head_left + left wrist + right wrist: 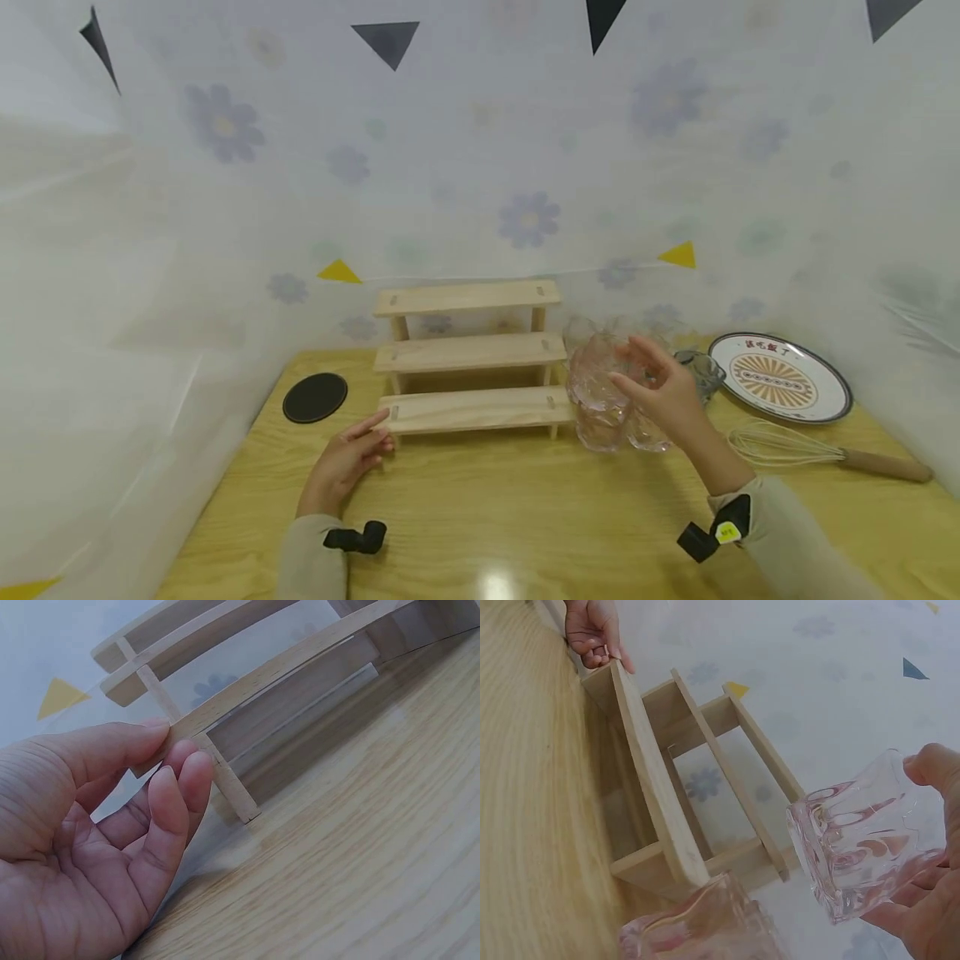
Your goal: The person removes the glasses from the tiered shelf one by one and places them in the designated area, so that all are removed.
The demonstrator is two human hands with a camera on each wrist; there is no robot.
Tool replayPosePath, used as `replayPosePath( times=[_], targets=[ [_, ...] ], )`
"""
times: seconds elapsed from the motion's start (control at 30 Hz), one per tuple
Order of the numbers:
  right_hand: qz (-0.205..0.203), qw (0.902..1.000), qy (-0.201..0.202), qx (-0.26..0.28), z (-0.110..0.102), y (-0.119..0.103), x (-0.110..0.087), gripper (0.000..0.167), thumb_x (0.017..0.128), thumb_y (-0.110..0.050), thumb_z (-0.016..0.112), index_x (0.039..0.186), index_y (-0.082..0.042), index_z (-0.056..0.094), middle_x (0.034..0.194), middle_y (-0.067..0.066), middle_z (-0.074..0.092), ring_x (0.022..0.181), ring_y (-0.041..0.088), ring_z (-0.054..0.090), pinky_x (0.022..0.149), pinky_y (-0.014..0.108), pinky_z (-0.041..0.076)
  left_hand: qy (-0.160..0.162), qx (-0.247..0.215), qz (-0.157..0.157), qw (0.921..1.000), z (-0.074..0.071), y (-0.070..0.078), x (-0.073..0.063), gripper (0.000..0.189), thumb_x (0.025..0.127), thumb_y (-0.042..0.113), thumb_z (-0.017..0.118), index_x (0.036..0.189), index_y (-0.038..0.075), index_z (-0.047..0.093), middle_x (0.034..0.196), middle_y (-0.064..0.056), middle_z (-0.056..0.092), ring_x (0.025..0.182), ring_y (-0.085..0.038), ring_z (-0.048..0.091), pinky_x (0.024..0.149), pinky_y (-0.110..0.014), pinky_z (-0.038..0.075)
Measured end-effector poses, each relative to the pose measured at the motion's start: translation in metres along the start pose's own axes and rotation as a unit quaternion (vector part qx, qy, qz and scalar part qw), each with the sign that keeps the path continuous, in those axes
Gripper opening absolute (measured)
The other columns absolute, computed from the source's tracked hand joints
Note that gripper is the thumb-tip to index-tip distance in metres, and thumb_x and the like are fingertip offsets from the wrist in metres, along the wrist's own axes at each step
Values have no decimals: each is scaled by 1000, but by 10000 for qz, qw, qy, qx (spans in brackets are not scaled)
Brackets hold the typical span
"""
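Note:
A three-tier wooden rack (472, 410) stands on the table. At its lowest board's left end, my left hand (341, 471) pinches the corner, thumb above and fingertips below in the left wrist view. My right hand (663, 396) holds a clear, pink-tinted glass tumbler (855, 832) with wavy sides, thumb on one side and fingers on the other. In the head view the tumbler overlaps other glasses at the rack's right end. Another pink glass (701, 926) shows below it in the right wrist view.
Several wavy glasses (600, 429) cluster right of the rack, beside a grey glass vessel (705, 375). Farther right lie a patterned plate (828, 390) and a whisk (881, 464) with a wooden handle. A black round coaster (315, 397) sits left. White floral sheeting (465, 167) encloses the table.

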State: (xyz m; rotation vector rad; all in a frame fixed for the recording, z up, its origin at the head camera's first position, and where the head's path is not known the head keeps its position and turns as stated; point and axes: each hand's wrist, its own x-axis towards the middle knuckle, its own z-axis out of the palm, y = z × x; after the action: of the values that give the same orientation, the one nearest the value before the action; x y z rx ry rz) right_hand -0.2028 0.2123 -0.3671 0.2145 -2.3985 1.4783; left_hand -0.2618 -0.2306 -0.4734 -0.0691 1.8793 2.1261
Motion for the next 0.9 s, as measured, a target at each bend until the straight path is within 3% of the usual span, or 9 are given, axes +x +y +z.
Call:
replayPosePath(
  times=[0.2, 0.4, 0.6, 0.77, 0.9],
  targets=[
    [141, 9998, -49, 139, -7, 16, -26, 67, 90, -23, 67, 145, -4, 34, 132, 12, 54, 112, -9, 47, 86, 6, 39, 75, -50, -73, 9999, -1, 5, 1, 51, 94, 9, 59, 142, 7, 43, 82, 5, 67, 76, -7, 65, 58, -17, 48],
    [-291, 9953, -43, 920, -11, 25, -50, 61, 88, 0, 65, 142, 4, 36, 126, -12, 56, 111, -3, 54, 88, 11, 42, 173, -36, -63, 9998, -1, 8, 2, 50, 94, 10, 60, 142, 9, 45, 83, 4, 66, 76, -8, 65, 58, -18, 48],
    [-538, 9856, -65, 1600, -16, 28, -72, 62, 84, 14, 61, 141, 5, 36, 127, -14, 55, 113, -3, 53, 87, 13, 44, 18, -1, -28, 10000, 0, 10, -1, 54, 94, 10, 60, 144, 5, 40, 84, 4, 66, 76, -7, 64, 59, -18, 48],
    [-367, 9880, -68, 1499, -15, 37, -85, 62, 82, 15, 63, 137, 15, 34, 124, -17, 56, 105, -1, 59, 83, 15, 47, 37, -57, -8, 10000, 1, 9, -2, 53, 93, 10, 60, 143, 5, 42, 83, 4, 65, 75, -7, 64, 58, -17, 48],
    [-120, 9940, -40, 1090, -12, 48, -95, 63, 81, 12, 66, 136, 15, 35, 122, -20, 56, 104, -3, 58, 82, 14, 48, 28, -118, -75, 9999, 2, 4, -3, 51, 92, 9, 62, 141, 8, 46, 82, 3, 66, 75, -7, 64, 58, -18, 48]
  ],
)
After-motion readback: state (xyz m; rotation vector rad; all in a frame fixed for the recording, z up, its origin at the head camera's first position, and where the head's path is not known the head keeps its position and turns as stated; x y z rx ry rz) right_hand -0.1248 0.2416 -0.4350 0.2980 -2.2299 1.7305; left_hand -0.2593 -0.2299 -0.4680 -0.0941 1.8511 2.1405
